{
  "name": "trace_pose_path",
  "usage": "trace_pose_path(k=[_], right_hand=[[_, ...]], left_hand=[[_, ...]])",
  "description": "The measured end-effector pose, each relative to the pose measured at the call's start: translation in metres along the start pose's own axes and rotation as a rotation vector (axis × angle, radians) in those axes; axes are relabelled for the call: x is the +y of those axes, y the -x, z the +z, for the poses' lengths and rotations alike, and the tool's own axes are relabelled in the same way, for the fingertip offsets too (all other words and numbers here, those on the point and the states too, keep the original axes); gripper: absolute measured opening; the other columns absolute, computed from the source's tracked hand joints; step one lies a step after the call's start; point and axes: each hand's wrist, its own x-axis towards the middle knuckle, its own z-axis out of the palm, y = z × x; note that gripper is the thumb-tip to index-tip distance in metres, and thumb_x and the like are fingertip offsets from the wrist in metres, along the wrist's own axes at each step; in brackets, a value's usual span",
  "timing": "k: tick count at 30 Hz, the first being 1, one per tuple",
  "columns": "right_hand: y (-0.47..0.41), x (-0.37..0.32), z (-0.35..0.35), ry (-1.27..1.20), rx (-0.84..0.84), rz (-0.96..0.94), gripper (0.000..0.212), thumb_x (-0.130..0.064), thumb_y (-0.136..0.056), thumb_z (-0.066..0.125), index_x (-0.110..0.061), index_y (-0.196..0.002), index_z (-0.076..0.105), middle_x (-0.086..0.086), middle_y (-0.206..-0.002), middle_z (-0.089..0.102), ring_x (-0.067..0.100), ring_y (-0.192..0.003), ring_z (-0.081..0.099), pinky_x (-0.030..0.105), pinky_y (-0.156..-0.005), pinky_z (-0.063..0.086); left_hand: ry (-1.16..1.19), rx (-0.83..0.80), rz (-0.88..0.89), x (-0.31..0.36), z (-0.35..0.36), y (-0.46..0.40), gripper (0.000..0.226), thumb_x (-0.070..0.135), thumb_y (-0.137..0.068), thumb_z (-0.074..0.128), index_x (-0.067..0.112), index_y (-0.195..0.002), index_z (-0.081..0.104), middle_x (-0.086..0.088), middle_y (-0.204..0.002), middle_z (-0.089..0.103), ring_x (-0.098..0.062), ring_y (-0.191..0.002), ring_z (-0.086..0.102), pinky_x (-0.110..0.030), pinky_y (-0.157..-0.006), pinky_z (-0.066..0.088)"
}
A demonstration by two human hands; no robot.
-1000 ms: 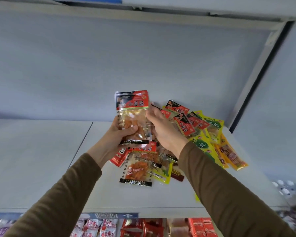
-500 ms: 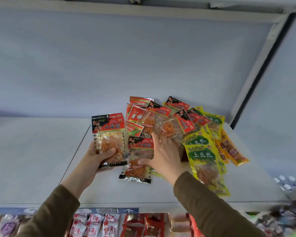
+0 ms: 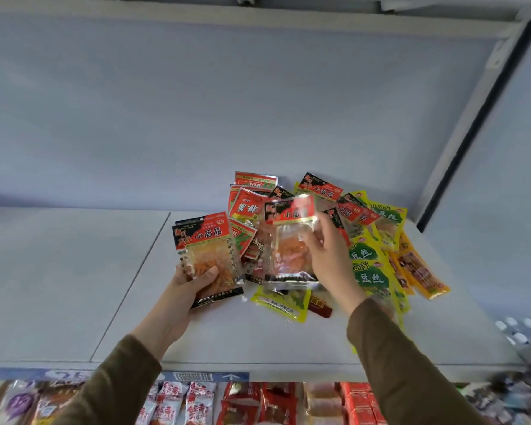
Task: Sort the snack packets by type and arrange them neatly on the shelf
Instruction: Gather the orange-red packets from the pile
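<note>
White shelf (image 3: 74,271): each hand (image 3: 184,289) (image 3: 331,259) grips a red packet (image 3: 209,256) (image 3: 288,240).

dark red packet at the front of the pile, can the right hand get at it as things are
Probably not yet: the right hand is holding a clear packet lifted above the dark red packet, so it is full.

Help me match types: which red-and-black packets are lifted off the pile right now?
Two: the packet in the left hand, a small stack, and the matching one pinched by the right hand. The others lie on the shelf.
</note>
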Motion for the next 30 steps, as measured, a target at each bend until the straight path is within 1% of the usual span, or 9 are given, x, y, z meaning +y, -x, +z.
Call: trace_pose_path(k=[3, 6, 8, 10, 13, 18, 22, 27, 30], right_hand=[[-0.004, -0.011, -0.004, -0.203, -0.051, 0.082, 0.039, -0.034, -0.102, 0.056, -0.038, -0.14, 0.046, -0.015, -0.123, 0.057, -0.001, -0.115, 0.057, 0.035, -0.101, 0.053], [0.005, -0.024, 0.016, -0.074, -0.153, 0.007, 0.045, -0.039, -0.102, 0.055, -0.036, -0.144, 0.042, -0.03, -0.114, 0.05, -0.012, -0.1, 0.054, 0.01, -0.08, 0.047], [0.013, -0.024, 0.035, 0.006, -0.186, 0.007, 0.046, -0.032, -0.103, 0.055, -0.032, -0.147, 0.04, -0.023, -0.11, 0.053, -0.006, -0.091, 0.055, 0.005, -0.069, 0.046], [0.02, -0.024, 0.049, -0.007, -0.18, 0.036, 0.043, -0.027, -0.104, 0.055, -0.028, -0.146, 0.043, -0.014, -0.128, 0.057, -0.001, -0.109, 0.056, 0.009, -0.084, 0.046], [0.025, -0.026, 0.057, -0.113, -0.194, 0.093, 0.044, -0.027, -0.104, 0.055, -0.026, -0.146, 0.046, -0.008, -0.129, 0.059, 0.008, -0.119, 0.055, 0.029, -0.102, 0.046], [0.027, -0.012, 0.017, 0.247, -0.078, 0.074, 0.023, -0.045, -0.1, 0.056, -0.028, -0.114, 0.05, -0.014, -0.09, 0.056, -0.003, -0.072, 0.057, 0.014, -0.057, 0.04], [0.032, 0.0, -0.012, 0.587, -0.147, 0.094, 0.036, -0.058, -0.1, 0.047, -0.022, -0.098, 0.048, -0.009, -0.072, 0.058, 0.003, -0.058, 0.054, 0.02, -0.047, 0.038], [0.016, 0.0, -0.002, 0.404, -0.051, 0.156, 0.034, -0.059, -0.096, 0.053, -0.027, -0.105, 0.045, -0.008, -0.1, 0.054, 0.002, -0.076, 0.056, 0.019, -0.057, 0.041], [0.004, 0.0, 0.011, 0.194, 0.081, 0.127, 0.044, -0.051, -0.094, 0.062, -0.026, -0.126, 0.046, -0.007, -0.121, 0.054, 0.009, -0.101, 0.059, 0.029, -0.081, 0.055]], left_hand=[[0.112, -0.006, -0.061, 0.001, 0.016, -0.001, 0.046, 0.037, -0.086, 0.071, 0.025, -0.129, 0.06, -0.007, -0.121, 0.075, -0.025, -0.106, 0.074, -0.042, -0.076, 0.063], [0.178, -0.031, -0.13, 0.004, 0.034, 0.0, 0.044, 0.057, -0.099, 0.051, 0.03, -0.13, 0.065, -0.005, -0.123, 0.074, -0.029, -0.113, 0.071, -0.056, -0.096, 0.056], [0.121, -0.077, -0.1, 0.004, 0.043, 0.0, 0.031, 0.055, -0.104, 0.046, 0.043, -0.118, 0.071, 0.006, -0.114, 0.077, -0.027, -0.11, 0.073, -0.048, -0.085, 0.062], [0.098, -0.111, -0.09, 0.001, 0.048, 0.002, 0.023, 0.045, -0.099, 0.062, 0.042, -0.121, 0.069, 0.005, -0.112, 0.078, -0.026, -0.105, 0.074, -0.04, -0.074, 0.063], [0.141, -0.115, -0.111, -0.004, 0.048, 0.0, 0.062, 0.026, -0.077, 0.083, 0.029, -0.133, 0.058, -0.006, -0.119, 0.075, -0.028, -0.107, 0.074, -0.038, -0.067, 0.062], [0.197, -0.03, -0.055, -0.002, 0.03, -0.007, 0.067, 0.023, -0.074, 0.084, 0.025, -0.136, 0.058, -0.007, -0.124, 0.074, -0.028, -0.11, 0.073, -0.037, -0.067, 0.062], [0.216, 0.004, -0.056, 0.0, 0.019, -0.015, 0.067, 0.024, -0.074, 0.083, 0.023, -0.135, 0.058, -0.008, -0.122, 0.075, -0.029, -0.107, 0.074, -0.038, -0.069, 0.063], [0.211, 0.011, -0.072, 0.001, 0.02, -0.022, 0.066, 0.023, -0.072, 0.085, 0.024, -0.132, 0.058, -0.008, -0.118, 0.076, -0.029, -0.104, 0.075, -0.036, -0.068, 0.063], [0.226, 0.018, -0.081, 0.002, 0.02, -0.024, 0.068, 0.023, -0.069, 0.086, 0.026, -0.131, 0.057, -0.008, -0.114, 0.077, -0.028, -0.099, 0.076, -0.034, -0.062, 0.062]])
